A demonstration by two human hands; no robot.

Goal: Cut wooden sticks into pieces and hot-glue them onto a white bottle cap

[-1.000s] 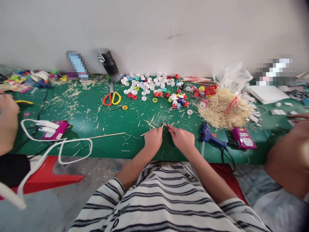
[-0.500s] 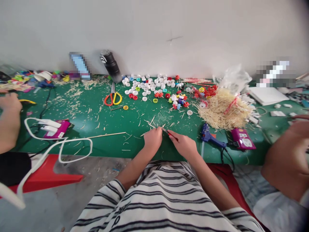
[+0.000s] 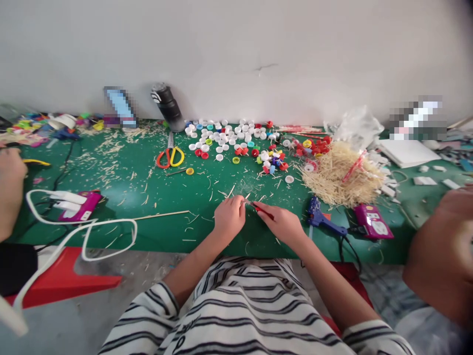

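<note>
My right hand (image 3: 283, 223) is closed round a red-handled knife (image 3: 264, 211), its short metal blade pointing left toward my other hand. Fingers curled, my left hand (image 3: 229, 217) pinches something by the blade tip; it is too small and hidden to make out. Thin wood shavings (image 3: 229, 191) lie on the green table (image 3: 207, 217) just beyond both hands. Farther off is a spread of plastic bottle caps (image 3: 236, 135), mostly white, some with short sticks in them. A large heap of thin wooden sticks (image 3: 332, 175) lies to the right.
Right of my hands lie a blue glue gun (image 3: 325, 217) and a purple power socket (image 3: 372, 222). Scissors (image 3: 170, 154) and a black bottle (image 3: 167, 106) are at back left. A white cable (image 3: 111, 256) loops over the left table edge. Co-workers' arms (image 3: 439, 241) show at both sides.
My view has shifted slightly, so the table sits a little lower. Both hands stay together; the blade and left fingertips are slightly farther apart, with more of the knife showing.
</note>
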